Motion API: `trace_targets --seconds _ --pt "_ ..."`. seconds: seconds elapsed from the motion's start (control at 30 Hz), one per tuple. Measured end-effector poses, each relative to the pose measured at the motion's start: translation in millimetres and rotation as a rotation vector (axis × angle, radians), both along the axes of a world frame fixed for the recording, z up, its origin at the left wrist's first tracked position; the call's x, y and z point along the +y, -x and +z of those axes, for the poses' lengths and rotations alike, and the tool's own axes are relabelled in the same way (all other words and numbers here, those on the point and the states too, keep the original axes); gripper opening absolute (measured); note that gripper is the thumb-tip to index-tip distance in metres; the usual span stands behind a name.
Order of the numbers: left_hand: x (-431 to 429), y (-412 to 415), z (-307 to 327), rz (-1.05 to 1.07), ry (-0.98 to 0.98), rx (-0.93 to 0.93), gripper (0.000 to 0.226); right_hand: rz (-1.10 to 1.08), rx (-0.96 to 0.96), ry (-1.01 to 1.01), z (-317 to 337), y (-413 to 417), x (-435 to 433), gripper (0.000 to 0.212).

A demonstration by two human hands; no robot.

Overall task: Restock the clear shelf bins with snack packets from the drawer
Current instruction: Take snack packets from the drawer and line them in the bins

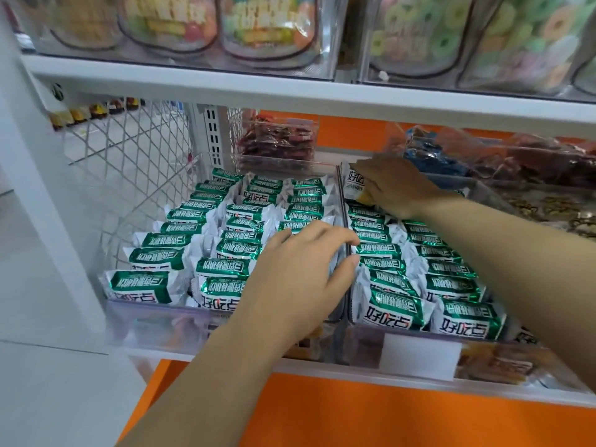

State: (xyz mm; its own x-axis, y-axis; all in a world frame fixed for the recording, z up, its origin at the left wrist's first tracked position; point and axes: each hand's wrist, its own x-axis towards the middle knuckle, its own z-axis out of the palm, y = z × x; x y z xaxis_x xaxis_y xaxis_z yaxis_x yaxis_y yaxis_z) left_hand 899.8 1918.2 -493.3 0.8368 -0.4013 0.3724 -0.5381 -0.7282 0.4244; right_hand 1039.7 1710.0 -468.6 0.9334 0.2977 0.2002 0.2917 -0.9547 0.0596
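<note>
Two clear shelf bins stand side by side, the left bin (151,321) and the right bin (364,343), both packed with several green-and-white snack packets (151,285). My left hand (300,272) rests with spread, relaxed fingers on the packets at the divider (342,201) between the bins. At the back of the right bin, my right hand (396,185) grips a white packet (354,182) standing upright. Whether the orange front (354,414) at the bottom is the drawer I cannot tell.
A white shelf (225,82) above carries clear bins of colourful candy bags (267,27). Behind are bins of red (277,140) and blue (429,156) packets, and brown snacks (548,201) at right. A wire mesh panel (135,146) closes the left side.
</note>
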Motion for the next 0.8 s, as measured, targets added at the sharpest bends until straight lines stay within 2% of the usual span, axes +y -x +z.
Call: trace_targets --seconds 0.13,0.3,0.4,0.47,0.53,0.63,0.73,0.8 --pt "0.7 -0.1 0.3 -0.005 -0.009 0.008 0.032 -0.029 -0.052 0.083 -4.8 -3.3 -0.9 0.048" --pt "1.4 -0.3 -0.7 -0.009 -0.007 0.0 0.032 -0.162 -0.21 0.048 1.0 20.1 19.3 0.05" --pt "1.4 -0.5 -1.0 -0.009 -0.001 -0.004 0.032 -0.134 -0.05 0.046 -7.8 31.3 30.3 0.056" --pt "1.2 0.0 -1.2 -0.005 0.003 0.003 0.032 -0.162 0.096 0.025 -11.5 32.1 30.9 0.069" --pt "1.3 0.5 -1.0 0.0 -0.002 0.008 0.032 -0.147 0.119 -0.012 -8.5 31.0 27.6 0.077" --pt "1.2 0.9 -1.1 0.003 -0.01 0.009 0.032 -0.07 0.066 0.001 -2.7 30.1 14.6 0.072" --pt "1.2 1.3 -1.3 0.005 -0.016 0.009 0.033 -0.023 -0.062 0.038 0.3 31.0 10.7 0.054" --pt "0.8 0.9 -1.5 0.002 -0.011 0.012 0.032 -0.097 -0.159 0.065 3.2 27.5 17.8 0.064"
